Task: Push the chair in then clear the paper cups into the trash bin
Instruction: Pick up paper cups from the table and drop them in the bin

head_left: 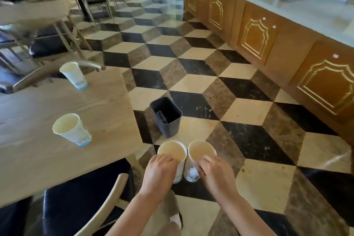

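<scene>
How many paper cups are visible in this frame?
4. Two stand on the wooden table: the far cup and the near cup. The left hand holds one, the right hand another.

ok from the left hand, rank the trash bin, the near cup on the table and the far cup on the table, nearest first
From the left hand:
1. trash bin, on the floor just ahead.
2. near cup, on the table to the left.
3. far cup, at the table's far edge.
</scene>
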The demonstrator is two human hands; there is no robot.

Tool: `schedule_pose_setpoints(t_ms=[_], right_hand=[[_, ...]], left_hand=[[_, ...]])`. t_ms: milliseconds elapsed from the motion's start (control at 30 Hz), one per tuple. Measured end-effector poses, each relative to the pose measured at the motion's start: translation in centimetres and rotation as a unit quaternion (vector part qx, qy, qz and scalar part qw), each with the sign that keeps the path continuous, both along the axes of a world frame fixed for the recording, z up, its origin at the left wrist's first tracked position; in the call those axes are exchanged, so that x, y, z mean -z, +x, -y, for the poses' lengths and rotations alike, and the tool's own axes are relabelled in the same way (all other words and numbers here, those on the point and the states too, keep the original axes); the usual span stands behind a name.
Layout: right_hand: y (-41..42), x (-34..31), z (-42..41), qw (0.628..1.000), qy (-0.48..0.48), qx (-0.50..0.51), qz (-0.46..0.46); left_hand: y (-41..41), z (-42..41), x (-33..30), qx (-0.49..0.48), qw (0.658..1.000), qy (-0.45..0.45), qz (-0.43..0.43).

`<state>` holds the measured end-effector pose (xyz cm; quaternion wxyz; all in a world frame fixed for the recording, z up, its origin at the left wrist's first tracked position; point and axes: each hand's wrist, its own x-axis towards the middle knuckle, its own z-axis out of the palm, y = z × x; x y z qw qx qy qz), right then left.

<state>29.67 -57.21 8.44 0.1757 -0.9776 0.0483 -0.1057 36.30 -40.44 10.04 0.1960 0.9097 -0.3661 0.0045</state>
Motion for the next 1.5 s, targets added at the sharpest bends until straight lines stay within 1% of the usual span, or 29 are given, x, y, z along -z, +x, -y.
schedule_pose_setpoints(t_ms=[167, 267, 367, 433, 667, 800, 967, 1067, 1167, 1233, 1333, 1500], right_hand=[[9.1, 0.8, 2.9, 1.0, -0.011, -0.016, -0.008], [15.4, 0.4, 4.5, 0.999, -0.026, -0.028, -0.017], [21.6, 0.2, 5.6, 0.998, -0.04, -0.047, -0.011], [25.3, 0.7, 6.3, 0.997, -0.041, -0.054, -0.025], [36.2, 5.6, 8.6, 0.995, -0.022, -0.074, -0.068], [42.6, 9.1, 10.5, 0.993, 0.002, -0.089, -0.076], [50.2, 15.1, 12.6, 0.988, 0.003, -0.113, -0.106], [53.6, 20.0, 13.2, 0.984, -0.001, -0.134, -0.119], [56.1, 26.1, 13.7, 0.984, 0.024, -0.129, -0.125], [57.7, 30.6, 14.1, 0.985, 0.032, -0.125, -0.117], [59.4, 36.2, 14.6, 0.981, 0.025, -0.133, -0.137], [60.7, 42.0, 14.6, 0.973, 0.013, -0.144, -0.178]], left_hand=[[8.8, 2.6, 1.2, -0.039, 0.999, 0.015, -0.001], [14.9, 4.0, 1.3, -0.048, 0.998, 0.017, -0.032], [21.2, 5.0, 1.9, -0.054, 0.998, 0.015, -0.027], [24.8, 5.8, 2.5, -0.066, 0.997, 0.024, -0.031], [35.0, 8.6, 6.7, -0.071, 0.992, 0.088, -0.061], [40.3, 10.3, 9.9, -0.086, 0.985, 0.119, -0.091], [47.2, 13.1, 15.1, -0.123, 0.974, 0.123, -0.147], [50.5, 14.3, 20.2, -0.148, 0.97, 0.11, -0.161], [53.4, 15.0, 26.6, -0.147, 0.971, 0.094, -0.167], [55.5, 15.3, 31.1, -0.135, 0.968, 0.125, -0.173], [57.6, 15.7, 36.4, -0.123, 0.963, 0.152, -0.188], [59.0, 17.0, 42.3, -0.123, 0.959, 0.174, -0.185]])
